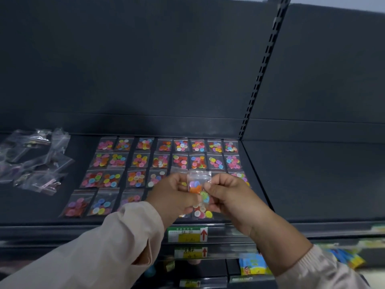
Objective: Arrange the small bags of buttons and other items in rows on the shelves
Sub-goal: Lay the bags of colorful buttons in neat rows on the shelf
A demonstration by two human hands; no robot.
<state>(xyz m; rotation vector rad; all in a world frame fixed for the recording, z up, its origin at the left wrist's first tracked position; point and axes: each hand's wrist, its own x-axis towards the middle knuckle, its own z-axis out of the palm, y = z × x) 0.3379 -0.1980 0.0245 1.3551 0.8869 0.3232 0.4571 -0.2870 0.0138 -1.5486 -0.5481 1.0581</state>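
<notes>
Both hands pinch one button bag [199, 185] above the shelf [256, 184], left hand [175, 195] and right hand [227, 195] at its sides; flatten buttons first, then lay it square in the front row's gap, probably rightward; avoid nudging laid bags [166, 161].

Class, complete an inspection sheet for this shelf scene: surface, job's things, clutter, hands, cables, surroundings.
Surface: dark shelf, bags lying flat on it.
Job's things: rows of button bags on the shelf; one held bag above them.
Clutter: heap of clear bags at the shelf's left.
Hands: left hand and right hand both pinch the held bag.
Cables: nothing seen.
Surroundings: price labels on shelf edges; coloured packets lower down.
</notes>
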